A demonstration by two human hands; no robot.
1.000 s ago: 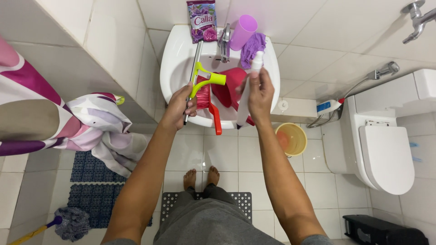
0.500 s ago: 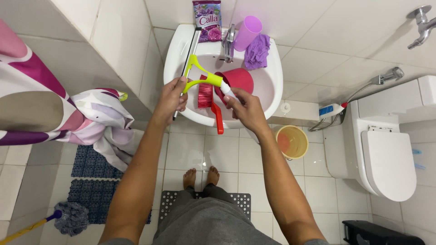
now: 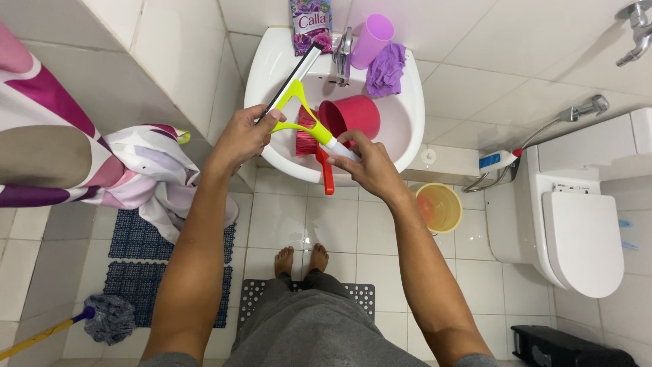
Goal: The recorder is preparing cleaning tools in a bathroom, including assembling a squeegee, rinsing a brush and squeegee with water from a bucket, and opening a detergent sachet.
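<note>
1. The yellow-green squeegee (image 3: 297,112) is held in the air above the white sink (image 3: 407,136), its black blade angled toward the sink's back left rim.
2. The left hand (image 3: 244,136) has its fingers clenched around the squeegee's frame, just below the blade.
3. The right hand (image 3: 367,163) grasps the squeegee's pale handle end, fingers closed on it, over the sink's front edge.
4. Inside the sink lie a red cup (image 3: 353,115) and a red brush (image 3: 319,153), directly beneath the squeegee.
5. On the sink's back rim stand a purple tumbler (image 3: 372,37) and a purple cloth (image 3: 386,68), beside the tap (image 3: 343,51).
</note>
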